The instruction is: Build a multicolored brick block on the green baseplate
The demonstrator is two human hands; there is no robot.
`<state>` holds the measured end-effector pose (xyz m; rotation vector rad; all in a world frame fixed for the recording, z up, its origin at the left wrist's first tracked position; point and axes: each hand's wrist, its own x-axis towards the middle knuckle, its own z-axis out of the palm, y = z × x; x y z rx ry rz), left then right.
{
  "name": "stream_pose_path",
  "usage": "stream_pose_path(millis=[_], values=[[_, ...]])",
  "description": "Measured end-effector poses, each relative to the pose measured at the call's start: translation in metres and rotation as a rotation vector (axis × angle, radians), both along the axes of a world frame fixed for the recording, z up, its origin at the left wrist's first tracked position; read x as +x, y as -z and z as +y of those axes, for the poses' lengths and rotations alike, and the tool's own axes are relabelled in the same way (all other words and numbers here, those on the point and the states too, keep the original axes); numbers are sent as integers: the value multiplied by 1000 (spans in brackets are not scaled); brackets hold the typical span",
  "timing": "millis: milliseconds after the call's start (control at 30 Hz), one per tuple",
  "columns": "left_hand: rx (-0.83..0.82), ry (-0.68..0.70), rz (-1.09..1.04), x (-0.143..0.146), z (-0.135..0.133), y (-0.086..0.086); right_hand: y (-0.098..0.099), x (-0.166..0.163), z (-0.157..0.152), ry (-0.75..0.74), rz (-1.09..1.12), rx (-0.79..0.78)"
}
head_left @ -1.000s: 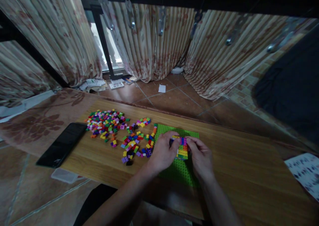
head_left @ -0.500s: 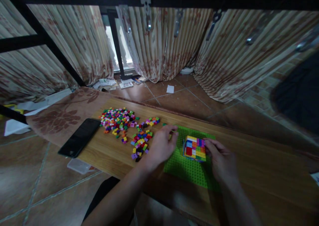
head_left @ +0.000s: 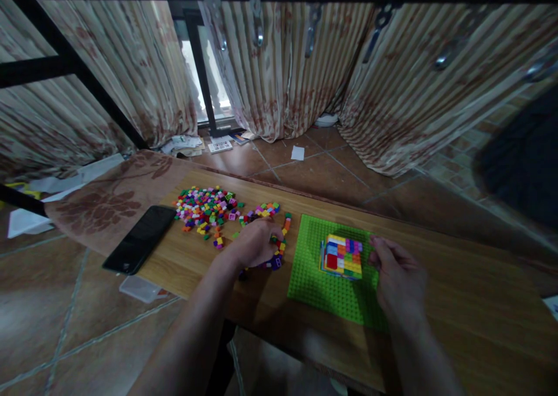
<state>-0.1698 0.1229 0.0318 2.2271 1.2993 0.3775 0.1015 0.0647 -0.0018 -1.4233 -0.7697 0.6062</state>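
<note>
A multicoloured block of stacked small bricks [head_left: 343, 256] stands on a green studded baseplate [head_left: 322, 288] on the wooden table. My left hand [head_left: 253, 242] rests curled, palm down, over loose coloured bricks [head_left: 279, 249] left of the plate; whether it holds one is hidden. My right hand [head_left: 399, 271] hovers just right of the stacked block, fingers loosely bent and apart, holding nothing that I can see. A larger heap of loose bricks [head_left: 204, 205] lies further left.
A black phone [head_left: 140, 238] lies at the table's left edge on a floral cloth. A clear plastic lid [head_left: 140, 289] sits on the tiled floor below. Curtains, papers and a dark metal frame [head_left: 65, 64] stand beyond the wooden table [head_left: 457, 303].
Both hands have left the stacked block. My left hand moved left onto the loose bricks. My right hand drew back to the block's right side. The view shifted slightly.
</note>
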Motion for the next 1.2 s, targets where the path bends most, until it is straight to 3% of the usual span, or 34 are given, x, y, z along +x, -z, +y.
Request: stream_pose_path(millis=[567, 1200], values=[[-19, -39, 225, 4, -2, -10, 1, -1, 0, 5, 14, 5], [43, -86, 194, 6, -4, -4, -1, -2, 0, -9, -22, -2]])
